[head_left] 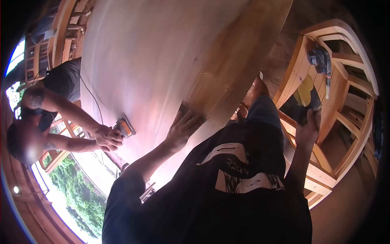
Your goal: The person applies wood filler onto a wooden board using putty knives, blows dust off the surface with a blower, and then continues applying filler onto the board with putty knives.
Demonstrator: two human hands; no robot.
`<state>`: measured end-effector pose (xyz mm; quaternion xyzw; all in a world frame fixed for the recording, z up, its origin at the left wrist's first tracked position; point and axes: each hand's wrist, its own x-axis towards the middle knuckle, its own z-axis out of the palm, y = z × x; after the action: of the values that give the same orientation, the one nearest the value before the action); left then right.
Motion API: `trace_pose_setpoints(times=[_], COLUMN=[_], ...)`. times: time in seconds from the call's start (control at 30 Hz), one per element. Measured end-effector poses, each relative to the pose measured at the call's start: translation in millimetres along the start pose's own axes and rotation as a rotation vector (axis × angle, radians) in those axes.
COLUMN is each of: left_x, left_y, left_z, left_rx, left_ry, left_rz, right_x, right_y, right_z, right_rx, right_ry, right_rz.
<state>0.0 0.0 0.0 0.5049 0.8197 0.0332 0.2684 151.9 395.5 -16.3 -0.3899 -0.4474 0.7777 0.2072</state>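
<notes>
My left hand [187,127] lies on a large wooden board [162,53], its fingers over a dark flat pad [184,109] pressed against the surface. Most of that pad is hidden under the fingers. Off to the right, my right hand [307,127] grips the edge of a dark sheet [293,109] between thumb and fingers. Yellow pieces [304,91] rest at the sheet's upper side; their kind is unclear. Across the board, a co-worker's hands [109,138] hold an orange and black power sander [125,128] on the wood.
A slatted wooden bench frame [341,162] stands at the right, with a corded power tool [321,61] lying on it. The sander's cable [95,99] runs along the board's left edge. The co-worker [53,101] leans in from the left. Other wooden furniture [61,36] stands behind.
</notes>
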Motion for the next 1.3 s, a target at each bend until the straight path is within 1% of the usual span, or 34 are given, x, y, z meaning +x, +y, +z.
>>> trace_pose_setpoints(times=[0.07, 0.1, 0.17, 0.23, 0.27, 0.3, 0.33, 0.4, 0.5, 0.53, 0.57, 0.6, 0.63, 0.67, 0.77, 0.8, 0.83, 0.9, 0.93, 1.0, 1.03, 1.07, 1.1, 1.17, 1.2, 1.27, 1.3], left_x=[-4, 1, 29, 93, 120, 140, 144, 146, 102, 87, 63, 44, 26, 11, -7, -3, 9, 31, 41, 54, 56, 56, 61, 63, 61, 56, 55], left_y=[8, -3, -4, -22, -32, -39, -33, -24, -22, -21, -15, -4, 1, 3, 8, 6, 11, 27, 26, 44, 53, 58, 72, 85, 90, 97, 101], left_z=[-14, -28, -60, -78, -84, -89, -93, -97, -57, -47, -27, -24, -18, -14, -20, -29, -52, -94, -104, -122, -128, -132, -127, -114, -110, -105, -106], left_rx=[-0.002, 0.049, 0.002, 0.008, -0.007, -0.004, -0.011, -0.034, 0.089, -0.028, 0.066, 0.111, 0.066, 0.025, -0.077, -0.114, -0.305, -0.703, -1.173, -1.417, -1.54, -1.184, -1.548, -1.649, -1.662, -1.673, -1.541], left_ry=[-0.112, -0.029, 0.061, 0.192, 0.223, 0.268, 0.139, -0.128, 0.119, 0.055, 0.155, 0.122, 0.061, 0.077, -0.316, -0.35, -0.171, 0.182, 0.204, 0.457, 0.573, 0.651, 0.733, 0.812, 0.809, 0.813, 0.851], left_rz=[0.045, 0.06, 0.128, 0.093, 0.112, 0.131, 0.06, -0.083, 0.019, 0.006, 0.047, 0.025, 0.024, 0.051, -0.066, -0.081, -0.137, -0.226, -0.295, -0.164, -0.094, -0.027, 0.047, 0.126, 0.203, 0.34, 0.32], right_x=[0, 5, -15, -13, -17, -16, -18, -19, -24, -24, -23, -24, -27, -29, -33, -32, -32, -36, -38, -40, -45, -51, -51, -55, -60, -60, -60], right_y=[-1, 14, 8, 3, 0, 1, 2, 2, 4, 8, 8, 6, 4, 3, 9, 13, 18, 26, 26, 16, 8, -8, -10, -13, -22, -21, -21], right_z=[-6, 6, 12, 20, 23, 25, 27, 30, 29, 27, 26, 27, 29, 31, 28, 23, 18, 7, 17, 40, 58, 77, 84, 91, 102, 107, 111], right_rx=[0.013, 0.084, 0.108, 0.042, 0.003, 0.037, 0.065, 0.065, 0.03, 0.044, 0.057, 0.034, 0.016, 0.0, 0.1, -0.024, -0.152, -0.202, -0.117, 0.031, 0.088, 0.325, 0.367, 0.421, 0.421, 0.449, 0.466], right_ry=[0.051, 0.012, 0.024, -0.019, -0.034, -0.059, -0.082, -0.108, -0.105, -0.115, -0.127, -0.154, -0.18, -0.203, -0.102, -0.149, -0.185, -0.177, -0.144, -0.158, -0.2, -0.194, -0.223, -0.276, -0.254, -0.31, -0.345], right_rz=[0.031, 0.006, 0.045, 0.009, 0.011, 0.01, 0.021, 0.042, 0.075, 0.089, 0.099, 0.08, 0.059, 0.037, 0.106, 0.034, -0.041, -0.047, 0.01, 0.01, -0.04, 0.07, 0.037, -0.01, -0.038, -0.05, -0.049])
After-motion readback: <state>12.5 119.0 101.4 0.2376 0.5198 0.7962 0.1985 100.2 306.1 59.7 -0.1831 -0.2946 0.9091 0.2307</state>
